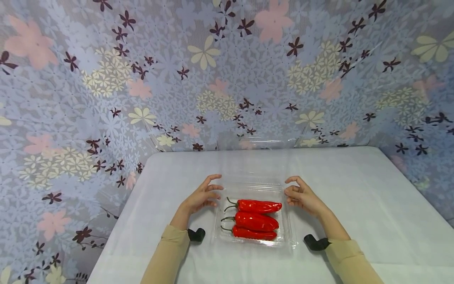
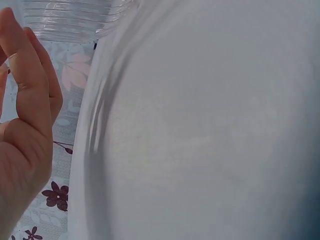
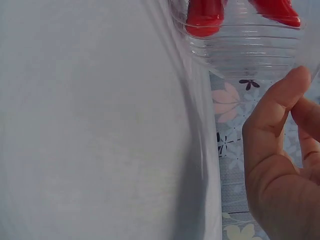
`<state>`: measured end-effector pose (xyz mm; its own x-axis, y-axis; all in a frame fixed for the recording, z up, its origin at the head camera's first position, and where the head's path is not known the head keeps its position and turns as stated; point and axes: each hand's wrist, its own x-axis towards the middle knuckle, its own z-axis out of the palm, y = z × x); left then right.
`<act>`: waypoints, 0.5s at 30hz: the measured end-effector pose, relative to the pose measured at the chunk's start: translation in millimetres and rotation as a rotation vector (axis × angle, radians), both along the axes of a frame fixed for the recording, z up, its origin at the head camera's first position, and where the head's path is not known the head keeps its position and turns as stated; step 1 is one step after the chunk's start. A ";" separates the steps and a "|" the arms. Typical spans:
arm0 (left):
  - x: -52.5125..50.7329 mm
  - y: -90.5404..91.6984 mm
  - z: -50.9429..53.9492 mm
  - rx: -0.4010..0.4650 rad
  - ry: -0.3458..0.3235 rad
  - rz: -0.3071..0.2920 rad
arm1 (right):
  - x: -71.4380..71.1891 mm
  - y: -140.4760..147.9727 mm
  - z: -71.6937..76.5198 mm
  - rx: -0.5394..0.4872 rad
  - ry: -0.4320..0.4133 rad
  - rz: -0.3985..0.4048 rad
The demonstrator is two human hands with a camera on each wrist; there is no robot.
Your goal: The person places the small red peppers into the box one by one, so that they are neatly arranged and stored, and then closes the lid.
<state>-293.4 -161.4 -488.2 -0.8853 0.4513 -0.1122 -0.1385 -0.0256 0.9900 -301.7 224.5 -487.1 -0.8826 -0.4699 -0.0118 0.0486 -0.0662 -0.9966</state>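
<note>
Three red peppers (image 1: 257, 221) with green stems lie side by side in a clear plastic clamshell box (image 1: 289, 236). Its transparent lid (image 1: 256, 171) is swung back toward the wall. At the box's left side is my left hand (image 1: 200, 197), fingers spread and slightly bent, with nothing between them. My right hand (image 1: 304, 197) is by the right side, fingers loosely bent and holding nothing. Whether any fingertip touches the clear plastic cannot be told. The right wrist view shows the pepper tips (image 3: 205, 20) through the ribbed box wall (image 3: 245, 52), near the thumb.
A white cloth covers the table (image 1: 354, 189). Behind it hangs a flowered fabric backdrop (image 1: 227, 79), which also runs down both sides. Black wrist mounts (image 1: 315, 242) sit at both cuffs, close to the table.
</note>
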 end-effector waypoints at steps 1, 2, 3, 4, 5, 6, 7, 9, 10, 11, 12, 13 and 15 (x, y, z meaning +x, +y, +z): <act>0.4 -0.4 -0.3 0.006 -0.002 -0.003 | 0.1 0.1 -0.4 -0.007 0.002 0.005; 0.7 -0.9 -0.5 0.012 -0.007 -0.004 | 0.2 0.2 -0.6 -0.013 0.004 0.010; 0.9 -1.4 -1.0 0.017 -0.010 -0.006 | 0.3 0.2 -0.7 -0.021 0.002 0.015; 1.0 -2.0 -1.5 0.023 -0.016 -0.008 | 0.4 0.1 -0.7 -0.026 0.001 0.021; 1.3 -2.2 -1.8 0.029 -0.020 -0.011 | 0.3 0.0 -0.8 -0.033 -0.002 0.025; 1.3 -2.7 -2.4 0.034 -0.025 -0.012 | 0.2 -0.2 -1.0 -0.036 -0.006 0.026; 1.4 -3.2 -3.2 0.041 -0.029 -0.011 | 0.2 -0.4 -1.2 -0.038 -0.011 0.027; 2.1 -3.6 -3.5 0.060 -0.041 -0.013 | 0.5 -0.7 -1.2 -0.026 -0.021 0.019; 2.7 -3.6 -3.5 0.072 -0.047 -0.012 | 0.5 -0.8 -1.5 -0.010 -0.018 0.013; 2.8 -4.0 -4.2 0.074 -0.041 -0.013 | 0.5 -0.7 -1.7 0.010 -0.014 0.000; 2.8 -4.6 -4.8 0.072 -0.036 -0.013 | 0.4 -0.3 -2.1 0.024 -0.007 -0.005; 3.3 -5.1 -4.8 0.067 -0.030 -0.015 | 0.4 0.1 -2.2 0.037 -0.006 -0.009; 3.8 -6.1 -4.9 0.049 -0.014 -0.021 | 0.3 0.3 -2.0 0.062 -0.005 -0.013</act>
